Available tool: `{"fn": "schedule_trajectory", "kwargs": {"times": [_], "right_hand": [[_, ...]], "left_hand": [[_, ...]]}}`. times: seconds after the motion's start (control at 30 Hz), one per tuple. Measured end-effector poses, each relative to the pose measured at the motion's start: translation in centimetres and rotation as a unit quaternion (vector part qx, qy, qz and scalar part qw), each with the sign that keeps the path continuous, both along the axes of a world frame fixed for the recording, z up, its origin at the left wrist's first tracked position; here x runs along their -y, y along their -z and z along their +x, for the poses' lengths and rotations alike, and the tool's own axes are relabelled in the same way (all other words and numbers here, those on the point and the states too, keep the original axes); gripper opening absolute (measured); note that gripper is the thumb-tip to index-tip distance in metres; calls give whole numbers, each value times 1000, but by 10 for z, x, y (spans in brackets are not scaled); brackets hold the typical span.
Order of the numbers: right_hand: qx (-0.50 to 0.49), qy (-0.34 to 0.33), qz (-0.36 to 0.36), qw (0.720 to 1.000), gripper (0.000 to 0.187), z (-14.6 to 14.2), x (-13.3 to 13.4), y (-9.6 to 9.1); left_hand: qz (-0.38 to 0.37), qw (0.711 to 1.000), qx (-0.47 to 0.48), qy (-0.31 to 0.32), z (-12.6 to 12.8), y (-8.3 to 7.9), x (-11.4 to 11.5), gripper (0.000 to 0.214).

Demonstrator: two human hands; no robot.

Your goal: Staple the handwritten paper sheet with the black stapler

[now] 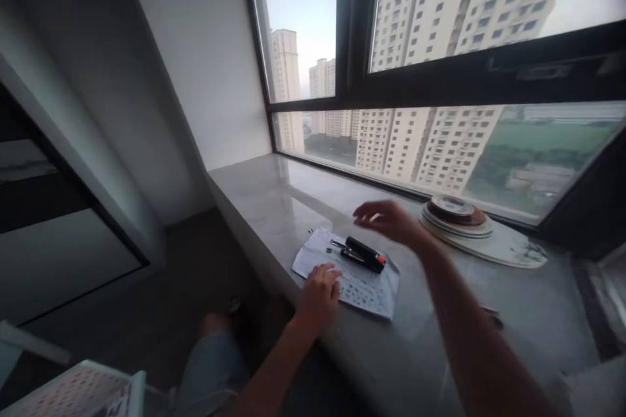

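A creased, printed sheet of paper (369, 293) lies on the grey stone windowsill. On it rest a long black case-like object (364, 251) with an orange patch, and beside it a slim black pen-like tool (351, 254) with a pale, thin end. A small dark piece (328, 250) sits at the tool's left. My left hand (320, 283) rests on the paper's near edge, its fingers spread and holding nothing visible. Beyond the black object, my right hand (386, 218) hovers over the sill, its fingers loosely bent and apart, with nothing seen in them.
Round plates and an oval board (508, 249) are stacked by the window at right. A small dark item (493, 318) is partly behind my right forearm. Tiny dark bits (310, 231) lie past the paper's far corner. A pale plastic basket (83, 388) stands at lower left.
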State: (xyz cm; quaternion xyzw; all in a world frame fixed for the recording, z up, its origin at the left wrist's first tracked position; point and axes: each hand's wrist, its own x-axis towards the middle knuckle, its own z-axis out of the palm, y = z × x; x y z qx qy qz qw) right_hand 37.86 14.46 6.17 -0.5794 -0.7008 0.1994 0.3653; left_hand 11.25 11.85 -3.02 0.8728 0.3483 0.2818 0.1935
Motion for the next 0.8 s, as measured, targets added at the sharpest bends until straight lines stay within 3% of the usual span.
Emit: {"fn": "schedule_trajectory", "kwargs": {"times": [0.17,0.3,0.4,0.5,0.67,0.8], "right_hand": [[185,14,-146,972,56,-25,-13,36],[228,12,-124,966,22,-25,-23,51],[215,-18,-113,970,13,-14,-26,54],[189,-40,-100,976,14,-6,-26,58],[105,-80,-151,980,21,8,-24,62],[2,-142,-172,975,38,27,-13,68]], "left_hand": [[47,993,-105,-28,19,29,-14,46],[62,990,-116,-47,17,22,-22,41],[71,988,-119,-64,21,10,-45,33],[98,983,-135,-76,27,8,-67,36],[95,981,-143,-95,26,20,-69,30],[75,985,-110,-108,22,13,-84,24]]}}
